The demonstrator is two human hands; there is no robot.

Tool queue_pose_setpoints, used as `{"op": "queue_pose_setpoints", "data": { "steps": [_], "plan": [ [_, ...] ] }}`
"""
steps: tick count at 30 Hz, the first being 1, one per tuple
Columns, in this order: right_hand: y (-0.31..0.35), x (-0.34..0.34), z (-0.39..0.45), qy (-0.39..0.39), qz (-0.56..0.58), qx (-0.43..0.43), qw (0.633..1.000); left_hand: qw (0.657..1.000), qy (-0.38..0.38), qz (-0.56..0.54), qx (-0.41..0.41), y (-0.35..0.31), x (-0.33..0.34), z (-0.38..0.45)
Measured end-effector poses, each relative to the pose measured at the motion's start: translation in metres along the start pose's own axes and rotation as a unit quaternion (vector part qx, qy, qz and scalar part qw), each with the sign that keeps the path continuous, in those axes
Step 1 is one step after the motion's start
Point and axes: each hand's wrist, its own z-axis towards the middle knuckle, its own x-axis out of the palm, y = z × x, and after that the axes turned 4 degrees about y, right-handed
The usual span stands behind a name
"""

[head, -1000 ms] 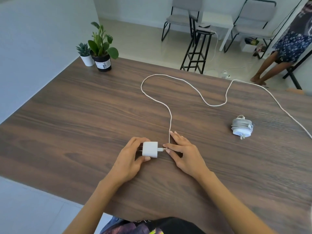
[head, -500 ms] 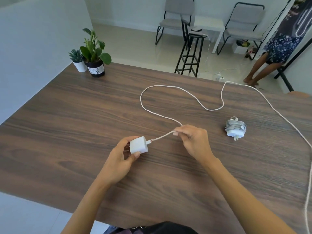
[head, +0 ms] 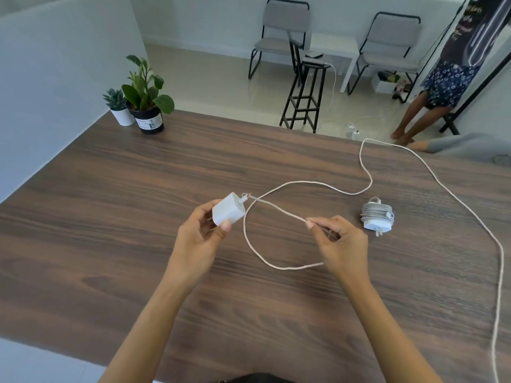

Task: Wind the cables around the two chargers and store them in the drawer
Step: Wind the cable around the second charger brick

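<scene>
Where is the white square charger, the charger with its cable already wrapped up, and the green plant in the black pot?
White square charger [head: 228, 209], head view, on its front face.
Grey-wrapped white charger [head: 376, 216], head view, on its wound cable.
Leafy green plant in black pot [head: 148, 117], head view, on the pot.

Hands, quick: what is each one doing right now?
Left hand: holding the white charger.
Right hand: pinching the charger's cable.

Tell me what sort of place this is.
Probably an office or waiting room: a long wooden table, two plain gray chairs against the wall, and small potted plants.
</scene>
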Motion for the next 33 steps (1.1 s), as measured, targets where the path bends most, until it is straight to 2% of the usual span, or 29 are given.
{"op": "queue_pose_setpoints", "data": {
  "steps": [4, 7, 12, 16, 20, 28, 33],
  "plan": [
    [0.000, 0.003, -0.009, 0.066, -0.086, 0.011, 0.994, 1.000, -0.014, 0.003, 0.005, -0.001, 0.012, 0.000],
    [0.003, 0.006, -0.013, 0.134, -0.141, 0.031, 0.980, 0.999, -0.023, 0.045, 0.012, 0.001, 0.019, 0.001],
    [0.011, 0.004, -0.016, 0.198, -0.117, 0.055, 0.972, 0.994, -0.014, 0.104, 0.039, 0.005, 0.034, 0.006],
    [0.023, -0.005, -0.014, 0.204, -0.066, 0.067, 0.974, 0.992, -0.014, 0.117, 0.051, 0.013, 0.038, 0.011],
    [0.040, -0.015, -0.008, 0.214, 0.032, 0.036, 0.976, 0.990, 0.019, 0.130, 0.055, 0.018, 0.038, 0.012],
    [0.047, -0.011, 0.018, 0.131, 0.088, 0.048, 0.986, 0.989, 0.122, 0.084, 0.015, 0.014, 0.041, -0.001],
    [0.040, -0.002, 0.027, 0.103, 0.091, 0.086, 0.987, 0.988, 0.151, 0.025, 0.002, 0.003, 0.040, -0.006]
  ]
}}
